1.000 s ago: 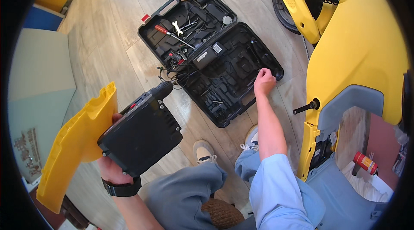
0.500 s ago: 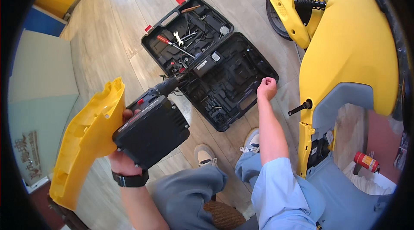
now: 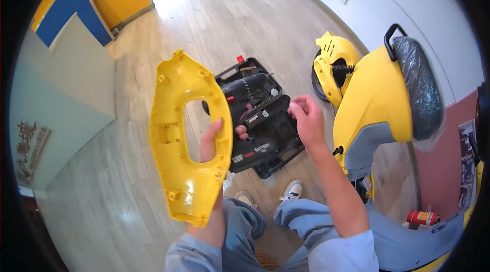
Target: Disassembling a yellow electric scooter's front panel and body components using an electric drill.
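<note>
My left hand (image 3: 208, 142) grips a yellow plastic panel (image 3: 166, 165), its thumb showing through the panel's long opening. The same hand is wrapped round a black cordless drill (image 3: 245, 88), mostly hidden behind the panel; its blocky battery (image 3: 255, 152) juts out below my fingertips. To the right of the drill, my right hand (image 3: 309, 121) is raised with thumb and fingers pressed together. Whatever may be between them is too small to make out. Beneath both hands on the floor lies an open black tool case (image 3: 288, 106), partly covered by the drill.
A yellow and grey scooter (image 3: 375, 98) with a plastic-wrapped black seat (image 3: 418, 85) stands at my right. A red fire extinguisher (image 3: 423, 217) is by the wall at lower right. Pale counter panels (image 3: 76, 83) rise at the left. My shoes (image 3: 292, 189) are below the case.
My left hand has lifted the panel and drill up and rightward, turning the panel upright to face me. My right hand has risen from the case's edge. The view has tilted up.
</note>
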A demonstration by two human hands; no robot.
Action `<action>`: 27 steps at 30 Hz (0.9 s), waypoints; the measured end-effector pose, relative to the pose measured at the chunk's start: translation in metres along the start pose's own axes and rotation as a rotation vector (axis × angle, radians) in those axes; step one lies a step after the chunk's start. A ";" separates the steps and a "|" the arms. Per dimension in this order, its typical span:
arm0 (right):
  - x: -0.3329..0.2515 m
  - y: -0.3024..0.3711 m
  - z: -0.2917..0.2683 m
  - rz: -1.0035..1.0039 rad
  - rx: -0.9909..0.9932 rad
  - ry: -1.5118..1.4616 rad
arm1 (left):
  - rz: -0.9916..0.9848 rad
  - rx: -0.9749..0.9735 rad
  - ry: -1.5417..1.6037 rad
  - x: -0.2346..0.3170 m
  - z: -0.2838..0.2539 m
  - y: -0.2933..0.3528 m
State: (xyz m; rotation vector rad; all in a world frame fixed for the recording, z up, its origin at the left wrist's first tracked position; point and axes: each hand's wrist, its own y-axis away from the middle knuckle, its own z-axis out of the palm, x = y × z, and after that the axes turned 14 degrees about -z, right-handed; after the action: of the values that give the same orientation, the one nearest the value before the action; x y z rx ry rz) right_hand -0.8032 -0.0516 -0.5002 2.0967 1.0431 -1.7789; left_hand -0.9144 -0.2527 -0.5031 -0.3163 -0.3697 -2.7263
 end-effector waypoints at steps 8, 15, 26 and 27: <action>-0.151 0.118 -0.050 -0.056 -0.232 -0.010 | 0.005 -0.041 -0.375 -0.029 0.020 0.013; -0.155 0.160 -0.013 -0.049 -0.432 0.280 | 0.036 0.100 -0.437 -0.041 0.028 0.018; -0.081 0.118 -0.063 0.369 0.006 -0.821 | 0.043 0.350 -0.559 -0.036 0.005 -0.016; -0.080 0.118 -0.079 0.513 -0.069 -1.031 | 0.036 0.345 -0.584 -0.036 -0.006 -0.017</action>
State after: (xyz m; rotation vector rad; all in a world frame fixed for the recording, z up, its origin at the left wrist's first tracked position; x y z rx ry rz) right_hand -0.6705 -0.1231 -0.4392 0.9593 0.2368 -2.0360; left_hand -0.8892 -0.2277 -0.5223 -1.0033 -0.9594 -2.4240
